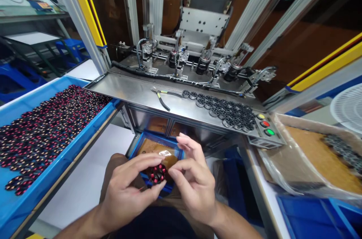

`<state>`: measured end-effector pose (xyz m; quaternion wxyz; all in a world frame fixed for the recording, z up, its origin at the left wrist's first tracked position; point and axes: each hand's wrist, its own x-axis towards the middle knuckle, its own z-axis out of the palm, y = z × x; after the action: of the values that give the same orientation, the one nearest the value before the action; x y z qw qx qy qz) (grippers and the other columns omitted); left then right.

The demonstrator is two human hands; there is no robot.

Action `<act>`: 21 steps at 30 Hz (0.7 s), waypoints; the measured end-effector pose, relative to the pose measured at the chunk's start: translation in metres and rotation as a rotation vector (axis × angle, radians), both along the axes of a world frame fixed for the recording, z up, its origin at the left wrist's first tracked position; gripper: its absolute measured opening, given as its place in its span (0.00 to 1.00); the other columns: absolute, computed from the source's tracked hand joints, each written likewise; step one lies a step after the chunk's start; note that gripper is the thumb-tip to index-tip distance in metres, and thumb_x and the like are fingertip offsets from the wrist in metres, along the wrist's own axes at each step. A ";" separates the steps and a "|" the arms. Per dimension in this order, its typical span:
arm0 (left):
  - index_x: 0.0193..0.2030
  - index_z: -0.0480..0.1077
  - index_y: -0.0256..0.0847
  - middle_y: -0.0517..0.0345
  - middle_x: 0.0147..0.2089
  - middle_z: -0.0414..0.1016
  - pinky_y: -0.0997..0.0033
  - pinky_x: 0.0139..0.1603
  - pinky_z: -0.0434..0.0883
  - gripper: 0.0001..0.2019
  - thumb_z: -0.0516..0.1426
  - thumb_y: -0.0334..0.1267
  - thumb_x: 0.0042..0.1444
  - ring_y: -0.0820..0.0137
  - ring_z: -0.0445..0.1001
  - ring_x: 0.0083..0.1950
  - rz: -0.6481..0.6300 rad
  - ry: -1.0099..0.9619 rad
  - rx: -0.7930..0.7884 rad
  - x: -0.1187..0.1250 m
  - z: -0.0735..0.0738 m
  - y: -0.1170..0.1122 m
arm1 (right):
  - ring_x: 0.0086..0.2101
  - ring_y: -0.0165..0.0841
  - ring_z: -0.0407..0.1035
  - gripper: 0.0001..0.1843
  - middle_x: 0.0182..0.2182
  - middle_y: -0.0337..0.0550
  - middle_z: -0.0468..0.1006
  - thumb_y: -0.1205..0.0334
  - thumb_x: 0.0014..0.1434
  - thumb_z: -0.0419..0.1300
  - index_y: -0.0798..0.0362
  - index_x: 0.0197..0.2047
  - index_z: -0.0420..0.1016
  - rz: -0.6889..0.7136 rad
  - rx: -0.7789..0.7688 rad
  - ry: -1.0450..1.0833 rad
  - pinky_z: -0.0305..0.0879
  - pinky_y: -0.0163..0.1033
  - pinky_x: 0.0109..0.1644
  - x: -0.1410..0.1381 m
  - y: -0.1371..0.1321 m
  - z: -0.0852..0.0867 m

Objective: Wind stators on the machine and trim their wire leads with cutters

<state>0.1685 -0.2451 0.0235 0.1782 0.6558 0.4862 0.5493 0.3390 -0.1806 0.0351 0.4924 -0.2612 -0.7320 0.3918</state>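
My left hand (128,188) and my right hand (192,180) meet over my lap. Between their fingertips sits a small round wound coil part (157,173), black with red windings. The left thumb and fingers pinch it from the left, and the right thumb and forefinger touch its right side while the other right fingers stand raised. Just behind the hands is a small blue bin (147,141) with a brown lining.
A blue tray (17,201) of several red-wound coils lies at left. The steel bench (135,92) carries pliers (161,97), a row of bare black cores (226,109) and coloured buttons (266,124). The winding machine (203,58) stands behind. A plastic-lined box (316,156) sits at right.
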 end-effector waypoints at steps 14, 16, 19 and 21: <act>0.47 0.76 0.48 0.63 0.47 0.82 0.81 0.53 0.75 0.24 0.66 0.20 0.45 0.72 0.81 0.48 0.003 -0.394 -0.130 0.005 0.010 0.001 | 0.36 0.31 0.68 0.14 0.35 0.39 0.72 0.58 0.51 0.72 0.50 0.39 0.77 0.294 -0.675 0.448 0.65 0.36 0.42 -0.013 -0.012 -0.016; 0.46 0.76 0.49 0.63 0.47 0.82 0.82 0.52 0.75 0.23 0.66 0.20 0.45 0.73 0.81 0.47 0.021 -0.384 -0.132 0.006 0.012 0.002 | 0.33 0.30 0.66 0.08 0.31 0.39 0.73 0.59 0.52 0.71 0.51 0.35 0.78 0.287 -0.662 0.405 0.63 0.35 0.39 -0.013 -0.014 -0.014; 0.47 0.76 0.49 0.63 0.46 0.82 0.81 0.52 0.75 0.23 0.66 0.21 0.46 0.73 0.81 0.47 0.020 -0.357 -0.122 0.008 0.013 0.003 | 0.33 0.31 0.66 0.06 0.29 0.39 0.73 0.60 0.56 0.68 0.52 0.30 0.78 0.219 -0.616 0.360 0.62 0.36 0.38 -0.013 -0.014 -0.012; 0.48 0.75 0.48 0.62 0.47 0.82 0.79 0.53 0.76 0.23 0.66 0.22 0.46 0.72 0.81 0.48 0.016 -0.325 -0.107 0.007 0.011 0.003 | 0.31 0.30 0.65 0.07 0.28 0.38 0.72 0.60 0.58 0.66 0.52 0.30 0.76 0.183 -0.601 0.354 0.61 0.37 0.37 -0.012 -0.014 -0.012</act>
<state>0.1758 -0.2420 0.0344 0.2849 0.5442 0.4848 0.6226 0.3272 -0.1944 0.0229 0.4759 -0.2558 -0.5078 0.6710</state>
